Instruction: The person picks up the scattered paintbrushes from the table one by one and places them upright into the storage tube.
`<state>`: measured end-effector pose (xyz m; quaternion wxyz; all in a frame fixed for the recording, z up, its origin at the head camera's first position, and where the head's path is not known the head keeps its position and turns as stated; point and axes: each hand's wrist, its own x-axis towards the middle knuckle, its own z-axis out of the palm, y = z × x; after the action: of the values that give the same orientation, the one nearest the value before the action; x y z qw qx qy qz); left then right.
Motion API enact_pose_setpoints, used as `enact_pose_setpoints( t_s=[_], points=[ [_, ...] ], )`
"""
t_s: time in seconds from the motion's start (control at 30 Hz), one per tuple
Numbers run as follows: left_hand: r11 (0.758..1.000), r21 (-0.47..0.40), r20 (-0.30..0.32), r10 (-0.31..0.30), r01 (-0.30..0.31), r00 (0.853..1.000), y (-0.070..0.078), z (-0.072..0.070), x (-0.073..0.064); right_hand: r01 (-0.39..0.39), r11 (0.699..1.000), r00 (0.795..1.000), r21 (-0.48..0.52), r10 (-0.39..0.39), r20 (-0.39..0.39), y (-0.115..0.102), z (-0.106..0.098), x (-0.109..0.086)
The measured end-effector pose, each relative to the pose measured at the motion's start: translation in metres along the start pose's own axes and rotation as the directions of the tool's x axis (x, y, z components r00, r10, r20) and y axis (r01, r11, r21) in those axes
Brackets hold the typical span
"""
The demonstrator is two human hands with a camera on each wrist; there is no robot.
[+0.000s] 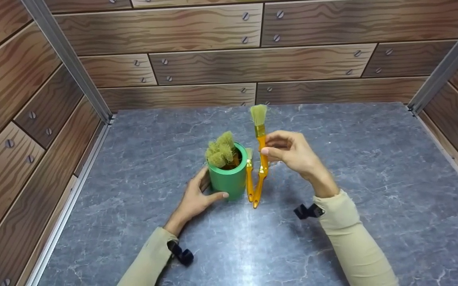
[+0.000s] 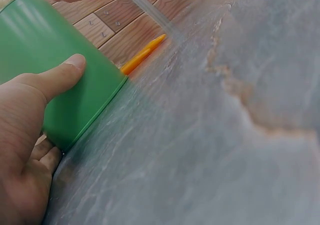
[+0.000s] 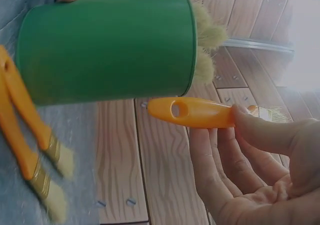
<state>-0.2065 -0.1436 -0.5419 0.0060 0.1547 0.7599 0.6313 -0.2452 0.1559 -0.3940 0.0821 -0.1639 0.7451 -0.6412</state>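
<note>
A green cylindrical cup (image 1: pixel 227 182) stands upright on the grey marbled table. Several paintbrushes sit in it, their pale bristles (image 1: pixel 220 151) sticking up over the rim. My left hand (image 1: pixel 197 196) grips the cup low on its left side, thumb (image 2: pixel 65 77) across the front. Beside the cup, my right hand (image 1: pixel 294 153) pinches an orange-handled paintbrush (image 3: pixel 200 113) between thumb and fingers, bristles up. In the right wrist view, its handle end is close to the cup's rim. Two more orange paintbrushes, one (image 3: pixel 31 105) and another (image 3: pixel 15 130), lie on the table right of the cup.
Wood-patterned panels (image 1: pixel 209 29) wall in the back and both sides of the table (image 1: pixel 133 198). Grey metal posts (image 1: pixel 70 59) stand at the back corners. Each sleeve cuff carries a small black wrist camera (image 1: pixel 181 253).
</note>
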Motion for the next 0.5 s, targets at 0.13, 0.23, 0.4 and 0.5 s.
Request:
enact_pose_setpoints(
  t_s=[0.13,0.23,0.4,0.5],
  points=[
    [1.000,-0.010,0.001,0.003,-0.003,1.000,-0.001,0.000,0.000,0.022,0.999,1.000,0.027,-0.021,-0.006,-0.005,0.008,0.004],
    [1.000,-0.020,0.002,0.009,-0.009,1.000,-0.001,0.000,0.000,0.051,0.998,0.999,0.035,-0.051,-0.005,-0.009,0.013,0.007],
    [1.000,-0.019,0.001,0.008,-0.008,1.000,-0.001,-0.001,-0.001,0.084,0.995,0.996,0.046,-0.084,-0.004,-0.014,0.020,0.010],
    [1.000,-0.014,0.004,0.002,-0.002,1.000,0.000,0.000,-0.001,0.102,0.993,0.995,0.061,-0.102,-0.018,-0.018,0.023,0.010]
  ],
)
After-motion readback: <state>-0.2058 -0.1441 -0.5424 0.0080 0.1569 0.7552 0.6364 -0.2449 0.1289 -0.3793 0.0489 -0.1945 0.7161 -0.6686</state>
